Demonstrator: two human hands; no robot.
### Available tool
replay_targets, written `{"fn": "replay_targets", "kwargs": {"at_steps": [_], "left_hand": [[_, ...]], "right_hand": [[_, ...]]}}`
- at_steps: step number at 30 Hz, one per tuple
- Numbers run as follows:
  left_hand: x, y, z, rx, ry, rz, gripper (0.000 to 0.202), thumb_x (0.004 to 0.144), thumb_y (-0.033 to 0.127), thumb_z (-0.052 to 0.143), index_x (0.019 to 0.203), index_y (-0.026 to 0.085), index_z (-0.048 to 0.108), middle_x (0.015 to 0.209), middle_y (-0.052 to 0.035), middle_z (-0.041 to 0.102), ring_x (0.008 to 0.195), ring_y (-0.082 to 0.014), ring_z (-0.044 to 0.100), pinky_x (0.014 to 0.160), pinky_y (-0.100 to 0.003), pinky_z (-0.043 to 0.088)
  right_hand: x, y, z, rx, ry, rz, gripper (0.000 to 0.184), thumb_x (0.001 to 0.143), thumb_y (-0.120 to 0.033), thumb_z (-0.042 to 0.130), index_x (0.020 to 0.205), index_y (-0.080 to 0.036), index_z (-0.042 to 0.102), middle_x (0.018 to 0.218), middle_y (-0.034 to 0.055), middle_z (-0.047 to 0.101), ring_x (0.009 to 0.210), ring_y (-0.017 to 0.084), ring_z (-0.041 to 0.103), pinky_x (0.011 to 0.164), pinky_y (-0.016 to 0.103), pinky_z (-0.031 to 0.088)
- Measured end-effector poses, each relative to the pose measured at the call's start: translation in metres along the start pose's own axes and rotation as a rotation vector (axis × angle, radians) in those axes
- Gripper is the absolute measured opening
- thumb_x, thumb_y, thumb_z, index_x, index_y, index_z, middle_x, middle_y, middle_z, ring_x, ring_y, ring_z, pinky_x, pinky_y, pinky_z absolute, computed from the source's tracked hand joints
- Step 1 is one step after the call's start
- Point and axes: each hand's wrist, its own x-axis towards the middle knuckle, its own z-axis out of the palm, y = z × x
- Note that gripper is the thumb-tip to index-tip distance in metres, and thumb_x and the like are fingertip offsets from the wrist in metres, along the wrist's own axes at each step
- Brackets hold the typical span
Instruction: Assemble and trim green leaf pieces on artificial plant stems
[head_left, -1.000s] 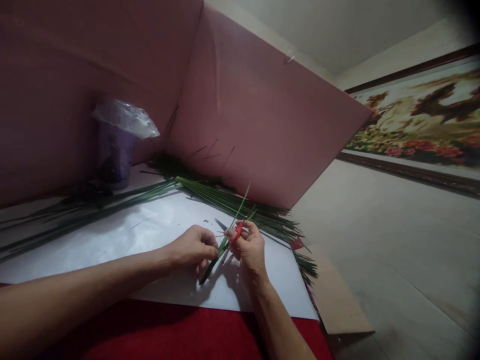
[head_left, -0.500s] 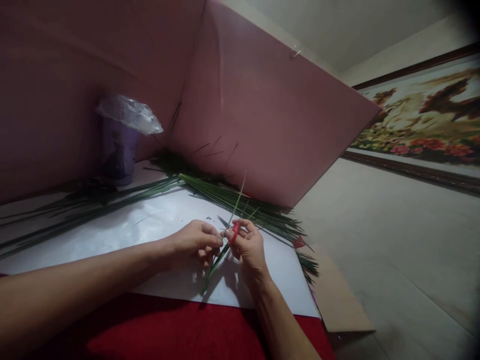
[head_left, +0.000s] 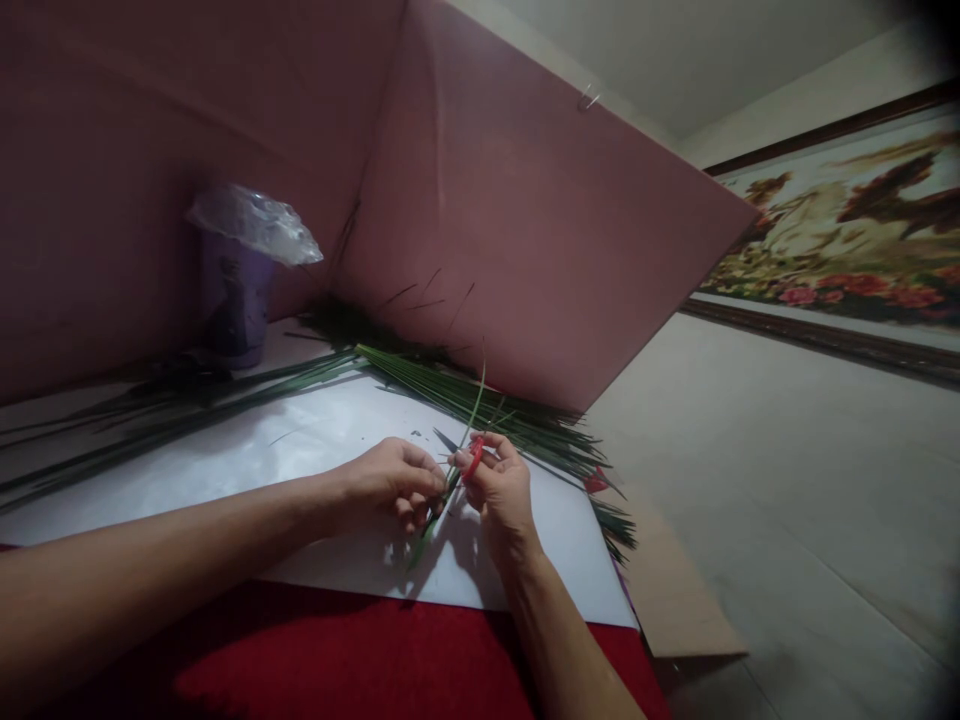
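My left hand (head_left: 405, 482) is closed, its fingertips pinching green leaf strips (head_left: 424, 543) over the white board. Close beside it, my right hand (head_left: 501, 488) is closed around red-handled scissors (head_left: 475, 458). Their dark blades point up and to the left, away from my palm. One long thin strip (head_left: 478, 395) rises between the two hands, and other ends hang below my left fingers. Fingers hide the exact spot where the strips cross. Behind the hands lies a bundle of long green leaves (head_left: 450, 388), spread toward the right.
A purple bin (head_left: 234, 305) topped with clear plastic (head_left: 259, 222) stands at the back left. More leaves (head_left: 180, 430) lie along the left side. The white board (head_left: 247, 470) rests on red cloth (head_left: 360, 655). Pink panels (head_left: 510, 210) rise behind; cardboard (head_left: 686, 600) is at right.
The strips in my left hand have shifted slightly, and the lower end has swung. My right hand and the scissors have turned a little. Both hands stay close together.
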Motion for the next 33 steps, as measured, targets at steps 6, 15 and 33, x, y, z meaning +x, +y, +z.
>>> {"fn": "replay_targets", "kwargs": {"at_steps": [6, 15, 33], "left_hand": [[0.001, -0.001, -0.001, 0.038, 0.011, 0.0, 0.012, 0.063, 0.024, 0.064, 0.065, 0.013, 0.061, 0.048, 0.0005, 0.058, 0.04, -0.0098, 0.05, 0.045, -0.023, 0.041], [0.006, 0.001, -0.005, -0.083, 0.204, 0.116, 0.011, 0.061, 0.018, 0.065, 0.067, 0.013, 0.058, 0.049, 0.0022, 0.055, 0.041, -0.0088, 0.049, 0.041, -0.02, 0.038], [0.007, 0.005, -0.011, 0.032, 0.35, 0.187, 0.008, 0.064, 0.02, 0.059, 0.065, 0.014, 0.054, 0.048, 0.003, 0.056, 0.041, -0.0118, 0.056, 0.041, -0.021, 0.04]], "right_hand": [[-0.001, -0.001, 0.0, -0.01, -0.014, -0.026, 0.042, 0.06, -0.025, 0.075, 0.093, -0.018, 0.05, 0.064, -0.0022, 0.061, 0.037, 0.003, 0.036, 0.033, 0.013, 0.022], [-0.007, 0.0, 0.004, -0.327, -0.13, -0.267, 0.029, 0.067, -0.032, 0.07, 0.085, -0.016, 0.053, 0.067, -0.0023, 0.055, 0.059, 0.009, 0.05, 0.052, 0.02, 0.041], [-0.02, 0.0, 0.008, -0.934, -0.187, -0.396, 0.016, 0.072, -0.034, 0.064, 0.076, -0.018, 0.059, 0.052, -0.0042, 0.054, 0.046, 0.01, 0.046, 0.047, 0.021, 0.033]]}}
